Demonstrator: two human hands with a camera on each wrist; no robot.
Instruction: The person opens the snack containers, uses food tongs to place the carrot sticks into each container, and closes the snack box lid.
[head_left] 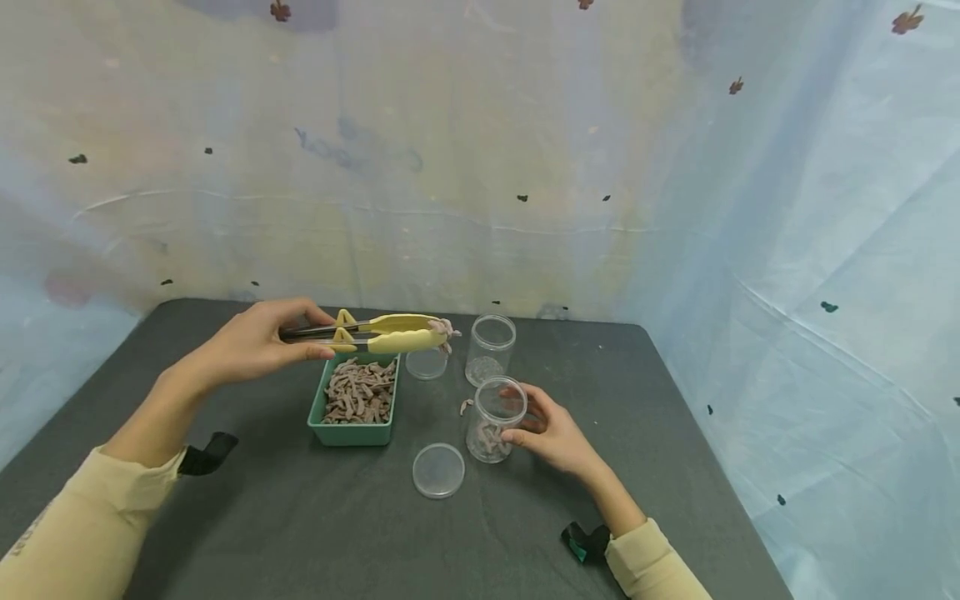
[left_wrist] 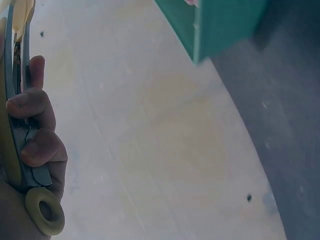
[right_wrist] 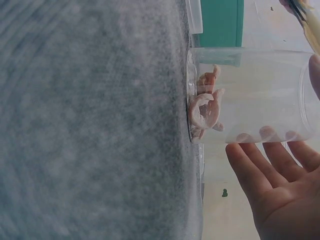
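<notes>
- Dark worktop [head_left: 292, 525] is lying below the left hand [head_left: 255, 343], a sheet [head_left: 465, 142] hanging beyond.
- The left hand is gripping tongs [head_left: 408, 340], pinching strips [head_left: 444, 328] rightward.
- Right hand [head_left: 557, 435] is clasping a jar [head_left: 487, 417] on its left.

Yellow is being shown on tongs [head_left: 405, 341] | green on box [head_left: 351, 436] | greyish brown on strips [head_left: 360, 392] | dark grey on table [head_left: 300, 517] | cream on sleeves [head_left: 90, 525] | dark flecks are being seen on pale sheet [head_left: 450, 125]
</notes>
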